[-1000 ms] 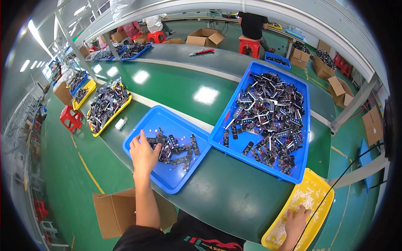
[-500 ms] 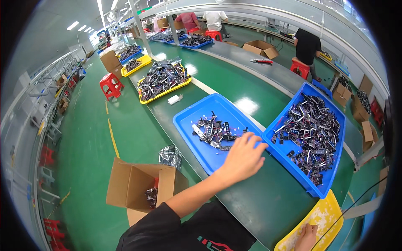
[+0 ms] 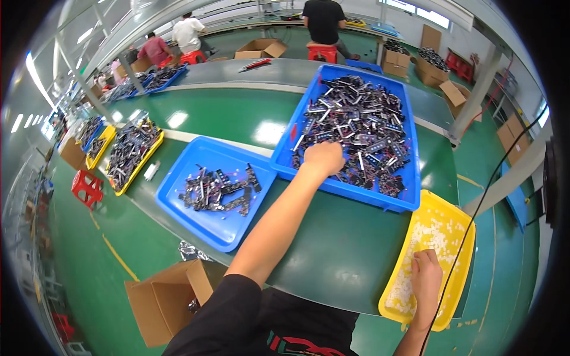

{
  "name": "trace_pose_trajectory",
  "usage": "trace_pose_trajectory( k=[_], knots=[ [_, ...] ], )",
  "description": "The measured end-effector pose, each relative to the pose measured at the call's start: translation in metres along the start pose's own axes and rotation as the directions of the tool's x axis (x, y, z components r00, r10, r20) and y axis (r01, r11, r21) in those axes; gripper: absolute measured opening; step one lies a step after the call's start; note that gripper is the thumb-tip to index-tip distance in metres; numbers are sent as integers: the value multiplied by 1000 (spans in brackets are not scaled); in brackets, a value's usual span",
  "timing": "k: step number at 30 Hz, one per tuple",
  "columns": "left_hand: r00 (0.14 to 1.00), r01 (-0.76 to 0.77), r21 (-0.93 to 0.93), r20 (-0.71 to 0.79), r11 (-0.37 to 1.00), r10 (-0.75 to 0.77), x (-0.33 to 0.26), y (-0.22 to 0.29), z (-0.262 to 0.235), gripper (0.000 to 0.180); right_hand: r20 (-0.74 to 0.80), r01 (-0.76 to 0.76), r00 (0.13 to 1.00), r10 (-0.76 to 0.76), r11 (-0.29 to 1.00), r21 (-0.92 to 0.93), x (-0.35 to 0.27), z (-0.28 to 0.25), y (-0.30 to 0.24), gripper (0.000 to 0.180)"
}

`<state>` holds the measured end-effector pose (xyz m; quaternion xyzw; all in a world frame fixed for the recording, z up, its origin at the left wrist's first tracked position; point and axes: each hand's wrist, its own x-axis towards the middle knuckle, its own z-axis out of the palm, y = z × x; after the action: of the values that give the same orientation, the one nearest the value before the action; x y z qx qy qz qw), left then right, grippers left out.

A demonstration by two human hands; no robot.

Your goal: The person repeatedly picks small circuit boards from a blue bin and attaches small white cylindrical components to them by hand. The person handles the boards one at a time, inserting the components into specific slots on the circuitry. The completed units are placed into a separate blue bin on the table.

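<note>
My left hand (image 3: 325,159) reaches over the near wall of the deep blue tray (image 3: 380,200), its fingers curled down at the edge of a heap of small dark electronic parts (image 3: 359,121). What those fingers hold, if anything, is hidden. At the lower right, my right hand (image 3: 426,277) is over the yellow tray (image 3: 458,279), fingers pressed together among small white pieces (image 3: 432,236). Anything pinched there is too small to make out. A shallow blue tray (image 3: 222,236) lies left of my left forearm, with a smaller pile of dark parts (image 3: 217,190) in it.
A black cable (image 3: 469,231) crosses in front of the yellow tray. An opened cardboard box (image 3: 157,305) stands beside the bench at lower left. A red-handled cutter (image 3: 255,64) lies on the far bench. Yellow trays of parts (image 3: 135,157) sit farther left. People sit beyond on red stools (image 3: 322,52).
My left hand has moved from the shallow blue tray's right edge into the deep blue tray, its fingers now curled. My view has turned right; my right hand stays at the yellow tray.
</note>
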<state>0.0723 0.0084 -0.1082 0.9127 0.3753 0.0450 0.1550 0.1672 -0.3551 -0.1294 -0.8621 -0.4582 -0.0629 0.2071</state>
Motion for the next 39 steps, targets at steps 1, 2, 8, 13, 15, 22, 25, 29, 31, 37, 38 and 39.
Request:
trace_pose_trajectory(
  k=[1,2,8,13,15,22,25,29,31,37,38,39],
  knots=[
    [998,-55,21,-24,998,56,3,-5,9,35,5,-10,1000,10,1000,-11,0,0,-1,7],
    [993,-109,45,-48,993,111,2,-10,17,35,9,-18,1000,19,1000,-20,1,-1,-3,7],
    [934,-226,-253,219,941,283,10,-12,7,52,12,-43,999,44,998,-37,2,1,-2,7],
    [915,-187,-192,322,963,242,5,3,-2,62,21,-46,999,47,997,-59,6,3,-2,6],
    [915,-191,-194,319,962,246,7,2,1,53,24,-38,999,40,997,-74,5,3,-3,6],
    [945,-224,-132,-272,966,182,-14,-17,-3,15,219,136,973,-73,947,-290,14,-8,-5,19],
    [841,-352,-387,-530,853,106,-30,-19,-15,16,285,154,957,-64,940,-306,24,-11,-6,19],
    [966,-194,-876,-248,441,-68,-60,-5,-36,15,285,212,950,-126,933,-292,28,-16,-2,12],
    [981,-171,-977,-180,127,-67,-78,-6,-31,17,280,202,952,-126,945,-259,33,-16,-5,11],
    [994,36,-971,9,-237,112,-112,7,-3,14,202,133,973,-111,986,-102,47,-46,-22,9],
    [989,60,-962,21,-267,146,-115,8,5,17,157,122,981,-113,991,-48,52,-47,-29,10],
    [979,122,-962,76,-245,188,-117,7,8,26,156,99,982,-110,992,76,56,-49,-39,12]
  ],
)
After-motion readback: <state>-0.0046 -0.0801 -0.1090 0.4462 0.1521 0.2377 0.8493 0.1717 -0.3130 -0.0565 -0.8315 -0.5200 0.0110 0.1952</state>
